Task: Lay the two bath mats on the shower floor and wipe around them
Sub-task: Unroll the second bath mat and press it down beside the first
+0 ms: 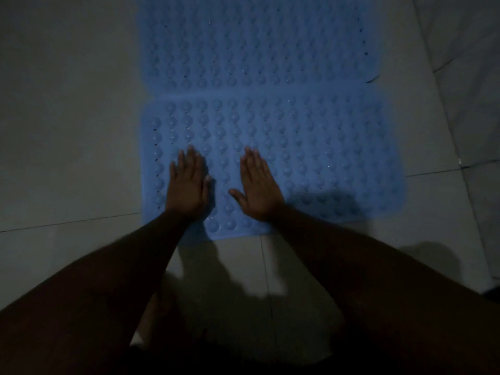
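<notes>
Down on the pale tiled floor, two mats lie end to end in dim light. Closest to me is the near blue rubber bath mat, a big soft rectangle covered in rows of round bumps. Behind it lies the far blue rubber bath mat, with the same bumps, and it runs out of the top of the picture. The two mats touch along one long edge. I cannot tell if one lies a little over the other. The far one's right corner curls up a bit.

My left hand lies flat on the near mat, palm down, close to the mat's left side. Its fingers are straight and close together, and the thumb sits near the hand. My right hand lies flat on the same mat just beside it, palm down too. Its fingers are also straight and close together, and its thumb sticks out toward my left hand.

Both of my bare arms reach in from the bottom of the picture. Their dark shadows fall on the floor and on the near edge of the mat. Thin dark lines run between the floor tiles. Tiny holes dot the left side of the near mat, and a few small spots shine on it.
</notes>
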